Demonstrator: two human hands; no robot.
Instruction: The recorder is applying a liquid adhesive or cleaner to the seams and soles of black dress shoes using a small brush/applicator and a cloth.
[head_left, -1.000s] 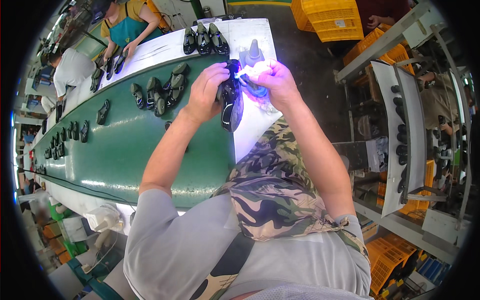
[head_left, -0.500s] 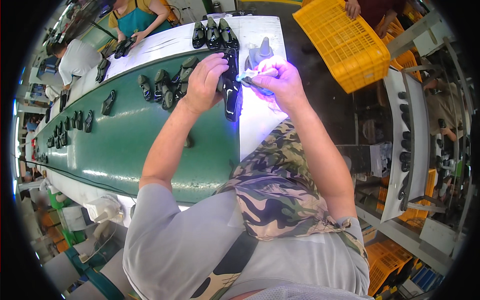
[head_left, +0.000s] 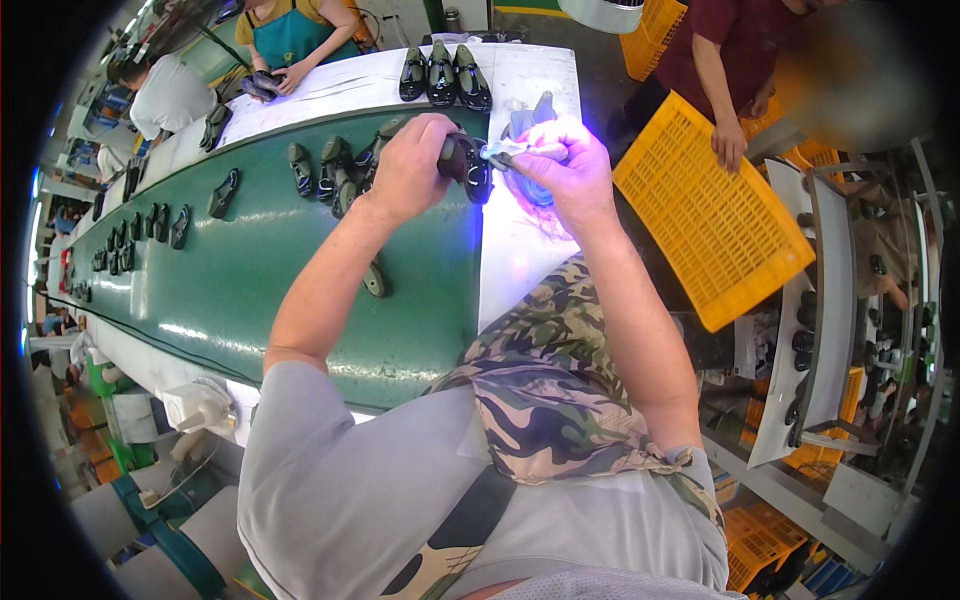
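A glossy black shoe (head_left: 470,168) is in my left hand (head_left: 408,172), whose fingers wrap round it above the right end of the green belt. Close against the shoe's right side, my right hand (head_left: 572,172) pinches a small pale tool (head_left: 515,150); its exact kind is unclear. Blue-violet light glares over that hand and tool. Behind the right hand stands a grey-blue object with a cone-shaped top (head_left: 543,105), partly hidden. Three shiny black strap shoes (head_left: 440,78) stand in a row on the white bench top (head_left: 540,68) just beyond.
Several black shoes (head_left: 335,172) lie along the green belt (head_left: 260,270) to the left. At the right, a co-worker's hand (head_left: 730,145) holds a tilted yellow crate (head_left: 715,225). Another person (head_left: 290,45) handles a shoe across the belt. A shelf of shoes (head_left: 790,340) stands far right.
My left hand has turned the shoe, which now looks shorter and more end-on. The tool stays beside it. The co-worker's yellow crate has swung lower and closer on the right.
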